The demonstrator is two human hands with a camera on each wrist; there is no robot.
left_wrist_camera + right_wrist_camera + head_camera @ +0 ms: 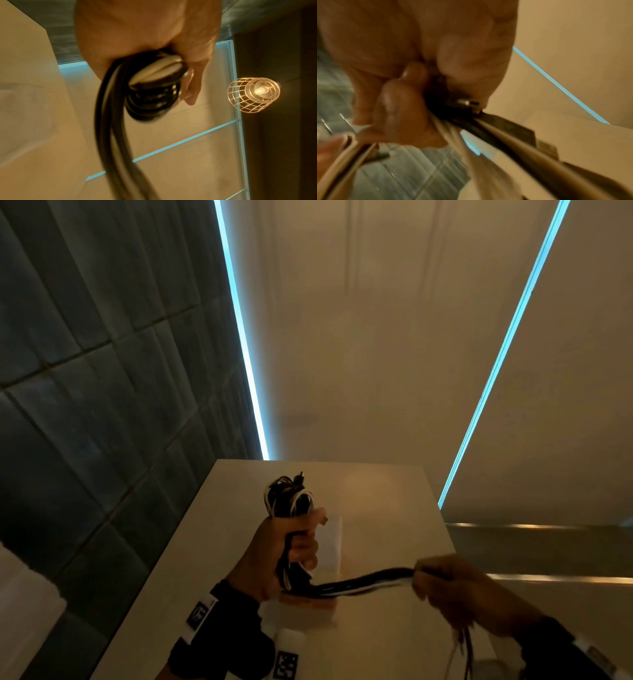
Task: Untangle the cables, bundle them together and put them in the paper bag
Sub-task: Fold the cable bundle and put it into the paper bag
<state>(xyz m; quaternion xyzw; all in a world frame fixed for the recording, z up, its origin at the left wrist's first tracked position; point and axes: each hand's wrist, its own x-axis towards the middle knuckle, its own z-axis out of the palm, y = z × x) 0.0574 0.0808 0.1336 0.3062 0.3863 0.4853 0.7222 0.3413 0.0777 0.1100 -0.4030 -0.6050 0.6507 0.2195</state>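
A coil of black and white cables (289, 499) stands upright in my left hand (291, 542), whose fingers are curled round its middle above the table. In the left wrist view the same looped cables (154, 86) sit in my fist (171, 54). Loose cable ends (363, 582) run right from the coil's bottom to my right hand (442, 583), which grips them taut. The right wrist view shows those strands (488, 129) pinched in my right hand (436, 94), with a metal plug tip among them. A paper bag (334, 539) lies flat on the table behind my left hand, partly hidden.
The light table (394, 501) has a far edge against a beige wall with blue light strips. A dark tiled wall (102, 371) stands at the left. A caged lamp (254, 94) shows in the left wrist view. More thin cable ends hang below my right hand.
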